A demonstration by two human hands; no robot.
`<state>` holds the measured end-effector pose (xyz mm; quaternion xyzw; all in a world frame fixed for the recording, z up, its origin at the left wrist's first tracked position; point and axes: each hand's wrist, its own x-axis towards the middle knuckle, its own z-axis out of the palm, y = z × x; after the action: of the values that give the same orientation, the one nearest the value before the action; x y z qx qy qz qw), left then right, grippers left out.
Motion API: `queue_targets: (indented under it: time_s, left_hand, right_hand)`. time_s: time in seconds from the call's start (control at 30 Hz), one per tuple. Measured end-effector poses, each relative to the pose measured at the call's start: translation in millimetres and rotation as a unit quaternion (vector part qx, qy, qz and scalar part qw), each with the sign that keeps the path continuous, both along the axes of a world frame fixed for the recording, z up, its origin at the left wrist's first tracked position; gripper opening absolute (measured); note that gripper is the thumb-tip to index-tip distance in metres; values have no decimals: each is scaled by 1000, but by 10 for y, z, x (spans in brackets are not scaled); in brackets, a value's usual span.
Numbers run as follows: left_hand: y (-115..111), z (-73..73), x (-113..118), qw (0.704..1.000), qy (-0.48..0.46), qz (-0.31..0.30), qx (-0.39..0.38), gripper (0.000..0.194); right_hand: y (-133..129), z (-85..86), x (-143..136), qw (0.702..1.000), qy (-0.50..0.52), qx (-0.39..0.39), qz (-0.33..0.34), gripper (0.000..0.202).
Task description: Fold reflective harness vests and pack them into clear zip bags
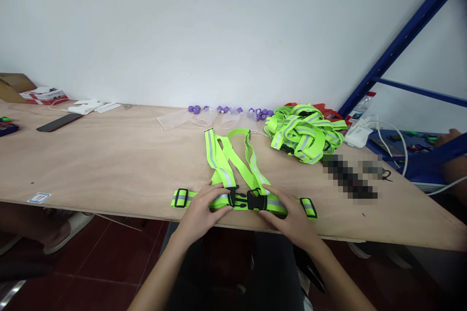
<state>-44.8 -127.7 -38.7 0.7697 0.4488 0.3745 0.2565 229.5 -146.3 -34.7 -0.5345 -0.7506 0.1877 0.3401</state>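
Left fingers [216, 191], right fingers [278, 195] holding buckle halves [257, 200], harness [221, 167] along front table edge [120, 211], strap pile [304, 131] just beyond

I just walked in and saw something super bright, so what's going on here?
Someone is handling a neon yellow-green fabric strap harness with silvery stripes, spread out near the front edge of a light wooden table. Their left hand is at the black plastic pronged buckle half, and their right hand is at the black plastic socket half. The prongs show outside the socket, so the two aren't clicked together. A tangled heap of similar neon straps lies farther back, toward the right.
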Motion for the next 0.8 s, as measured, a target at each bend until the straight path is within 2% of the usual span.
queue_targets:
  time_s: [0.2, 0.5, 0.63, 0.8]
  left_hand:
    - [-9, 12, 4, 1000, 4, -1, 10, 32]
    - [-32, -9, 85, 999, 42, 3, 6, 50]
    - [-36, 6, 112, 999, 34, 2, -12, 54]
    - [-43, 39, 169, 999, 32, -13, 2, 55]
  right_hand:
    - [0, 17, -16, 1000, -6, 4, 2, 48]
    - [3, -2, -23, 1000, -9, 5, 12, 48]
    - [-2, -9, -14, 1000, -5, -1, -3, 54]
    - [-9, -27, -8, 1000, -2, -13, -12, 63]
